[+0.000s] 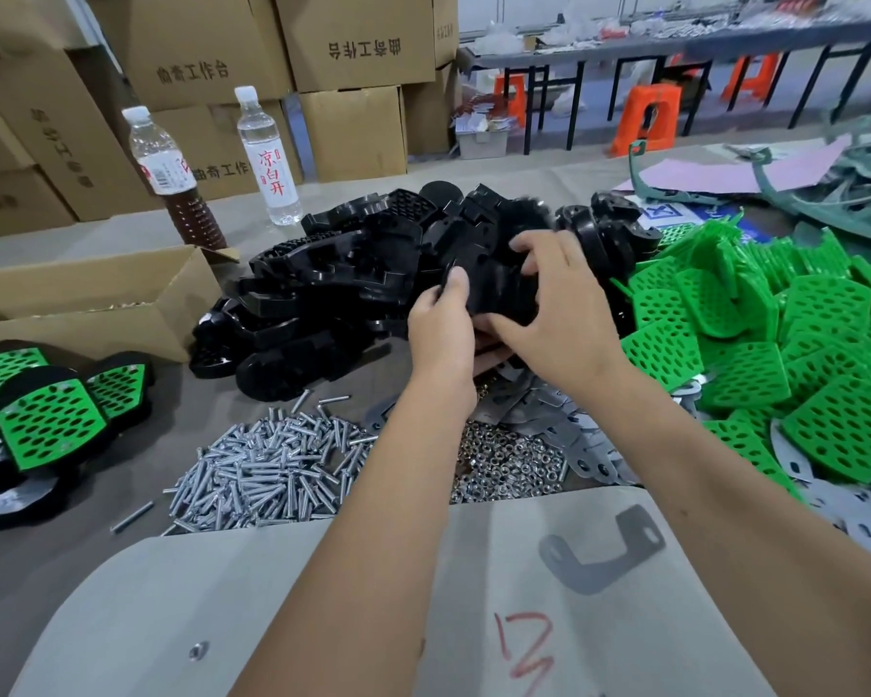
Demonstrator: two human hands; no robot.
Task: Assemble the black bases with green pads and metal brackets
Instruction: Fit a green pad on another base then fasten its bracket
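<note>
Finished assemblies are noted at nine o'clock on the surface, with bolts and nuts at centre. The left hand pinches the edge of a black base, thumb on top. The right hand is curled round the same base, lifted just above the black pile at twelve o'clock. It is advised that orientation be checked before a green pad is taken from three o'clock. A metal bracket lies at five o'clock.
</note>
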